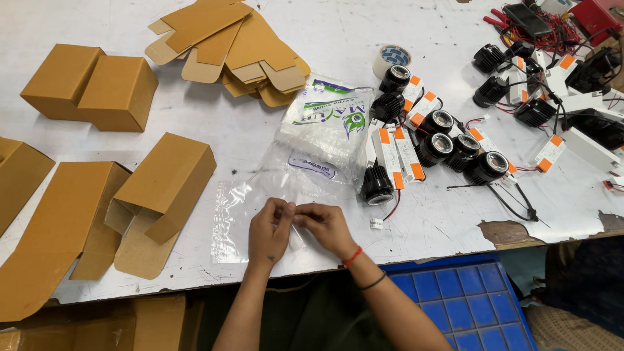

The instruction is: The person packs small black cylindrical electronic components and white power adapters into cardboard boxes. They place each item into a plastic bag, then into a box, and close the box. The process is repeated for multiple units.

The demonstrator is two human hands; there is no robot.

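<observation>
Fingers [286, 209] of both my hands meet over a clear plastic bag [240, 208] at the near edge of the bench [208, 123]. My left hand [270, 233] has its fingers curled and pinched on the bag's edge, and my right hand [327, 226] pinches the same edge from the other side, fingertips touching those of the left. Something small and pale shows between the two hands, but I cannot tell what it is. The bag lies flat and crumpled on the white bench, spreading away from my hands toward the far side.

Just beyond the bag sits a fuller packet of clear bags [328, 123] with green and blue print, overlapping the bag's far end. To the right of the bag lies a cluster of black round lamp housings [455, 148] with white and orange driver boxes [396, 153] wired to them; one black housing [377, 185] stands nearest the bag's right side. A tiny white connector [376, 223] rests just right of my right hand. A roll of tape [391, 58] stands beyond the packet.

Left of the bag, a folded brown carton [166, 182] lies with its flap open, and more cartons [91, 84] sit further left. Flat carton blanks [227, 45] are piled beyond the bag, toward the far edge. Below the bench, right of my arms, is a blue compartment tray [461, 299].
</observation>
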